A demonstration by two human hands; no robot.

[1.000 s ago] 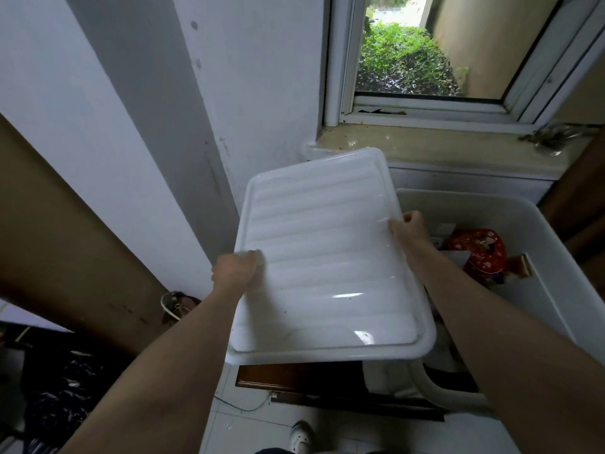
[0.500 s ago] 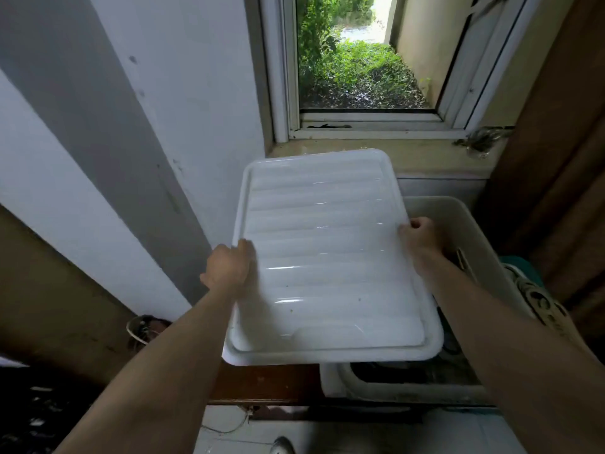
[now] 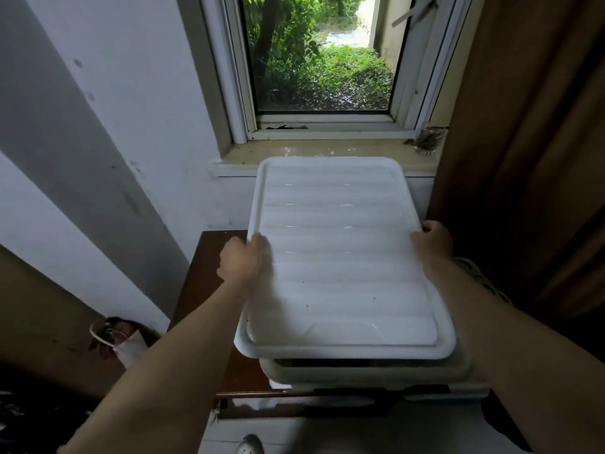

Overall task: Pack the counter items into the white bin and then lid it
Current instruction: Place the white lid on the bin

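At the far left I see a white wall [image 3: 140, 103] with a grey band, and low down beside it a small bundle [image 3: 113, 335] too dim to make out. A brown counter [image 3: 203, 290] stands below the window [image 3: 319, 54], and its bare top shows at the left of the bin.

My left hand [image 3: 240, 262] grips the left long edge of the lid [image 3: 343, 257], thumb on top, the other fingers curled under the rim and hidden. The lid is white and ribbed, and I hold it flat, just above the bin [image 3: 366, 371], with a dark gap between them at the near edge. The lid sits a little left of the bin, so its near left corner overhangs the counter and the bin's rim shows at the near right. I cannot see what lies inside the bin.

My right hand [image 3: 433, 242] grips the right long edge of the lid, thumb on top, fingers wrapped under it. Behind the lid runs the sill [image 3: 327, 150]. At the far right hangs a brown curtain [image 3: 530, 158], close beside my right hand.
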